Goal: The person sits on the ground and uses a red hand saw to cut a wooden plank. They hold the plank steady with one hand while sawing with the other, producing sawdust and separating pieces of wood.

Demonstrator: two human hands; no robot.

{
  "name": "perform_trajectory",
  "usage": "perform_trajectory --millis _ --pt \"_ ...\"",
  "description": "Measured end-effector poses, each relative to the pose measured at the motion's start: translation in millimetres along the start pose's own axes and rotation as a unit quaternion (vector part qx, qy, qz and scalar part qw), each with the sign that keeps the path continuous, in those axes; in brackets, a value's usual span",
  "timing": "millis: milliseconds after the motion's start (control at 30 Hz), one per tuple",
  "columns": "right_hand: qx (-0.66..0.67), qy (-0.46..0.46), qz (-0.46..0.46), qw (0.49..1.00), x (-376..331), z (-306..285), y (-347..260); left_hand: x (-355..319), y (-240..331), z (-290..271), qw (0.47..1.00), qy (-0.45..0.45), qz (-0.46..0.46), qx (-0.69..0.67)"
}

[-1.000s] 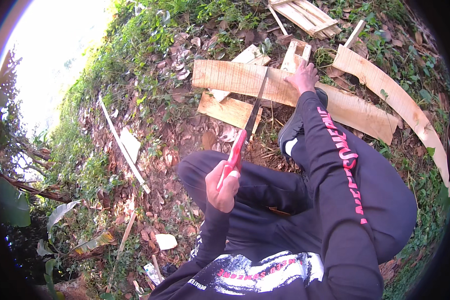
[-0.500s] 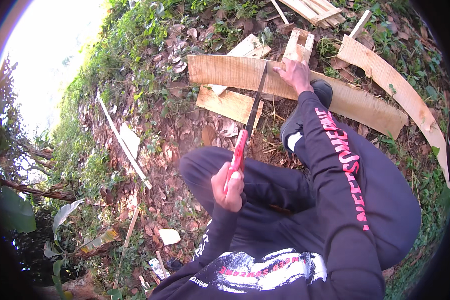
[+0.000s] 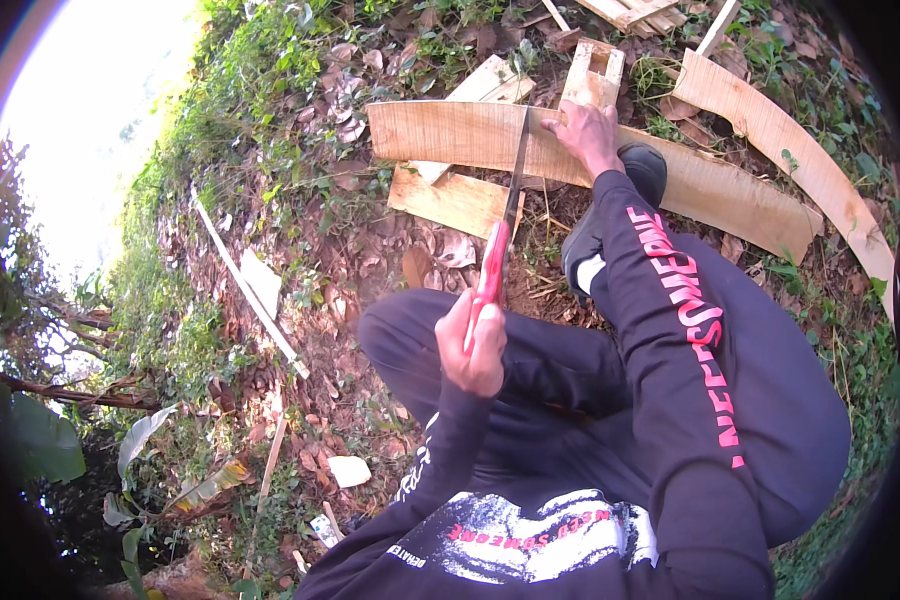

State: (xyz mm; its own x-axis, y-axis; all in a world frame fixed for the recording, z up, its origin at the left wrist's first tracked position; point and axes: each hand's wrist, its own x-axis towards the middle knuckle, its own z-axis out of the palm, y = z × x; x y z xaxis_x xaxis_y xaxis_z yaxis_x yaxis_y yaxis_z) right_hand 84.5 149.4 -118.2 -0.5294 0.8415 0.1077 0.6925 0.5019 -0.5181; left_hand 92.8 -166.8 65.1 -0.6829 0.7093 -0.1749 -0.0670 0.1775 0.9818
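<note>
My left hand (image 3: 476,348) is closed round the red handle of a handsaw (image 3: 493,262). The saw's dark blade crosses a long pale wooden board (image 3: 440,132), its tip reaching near the far edge. To the right of the blade, my right hand (image 3: 588,136) grips and presses the board, with its thumb pointing toward the saw. A dark shoe (image 3: 643,172) on my foot rests against the board just right of that hand. Beyond my right hand stands a small hollow wooden piece (image 3: 594,72), partly covered by the fingers.
A shorter offcut (image 3: 452,200) lies under the board's near side. Another long board (image 3: 790,150) curves along the right. Several wooden slats (image 3: 635,12) are at the far edge. A thin pale stick (image 3: 250,285) lies on the leafy ground to the left, with plants beyond.
My left hand has pushed the saw forward, away from me, and its handle is closer to the board. The right hand stays on the board.
</note>
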Motion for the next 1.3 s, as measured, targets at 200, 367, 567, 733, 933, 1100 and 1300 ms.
perform_trajectory --millis 200,367,567,733,933,1100,1300 --pt "0.023 -0.019 0.009 1.000 -2.1 -12.2 -1.5 19.2 -7.3 -20.9 0.999 -0.013 0.018 0.045" --pt "-0.013 -0.030 0.019 0.999 -8.1 -4.3 7.3 -38.7 -12.2 -43.1 0.995 -0.047 0.032 0.085" --pt "0.001 -0.005 0.016 1.000 -23.1 10.7 11.5 -32.1 1.4 -20.6 0.992 -0.081 0.059 0.082" --pt "-0.009 -0.027 0.022 0.999 -9.6 -9.0 1.5 -43.2 -8.2 -45.6 0.998 -0.018 0.029 0.048" --pt "-0.017 -0.016 0.028 0.999 -8.6 -4.2 -1.0 17.4 -34.8 -11.9 0.992 -0.020 0.121 0.040" --pt "0.004 -0.048 0.041 0.998 -2.1 -4.3 17.7 38.7 -32.8 -26.8 0.997 -0.044 0.049 0.050" --pt "0.000 -0.055 0.046 0.997 -9.1 2.5 4.5 -40.1 -26.0 -39.7 1.000 -0.012 0.004 -0.020"
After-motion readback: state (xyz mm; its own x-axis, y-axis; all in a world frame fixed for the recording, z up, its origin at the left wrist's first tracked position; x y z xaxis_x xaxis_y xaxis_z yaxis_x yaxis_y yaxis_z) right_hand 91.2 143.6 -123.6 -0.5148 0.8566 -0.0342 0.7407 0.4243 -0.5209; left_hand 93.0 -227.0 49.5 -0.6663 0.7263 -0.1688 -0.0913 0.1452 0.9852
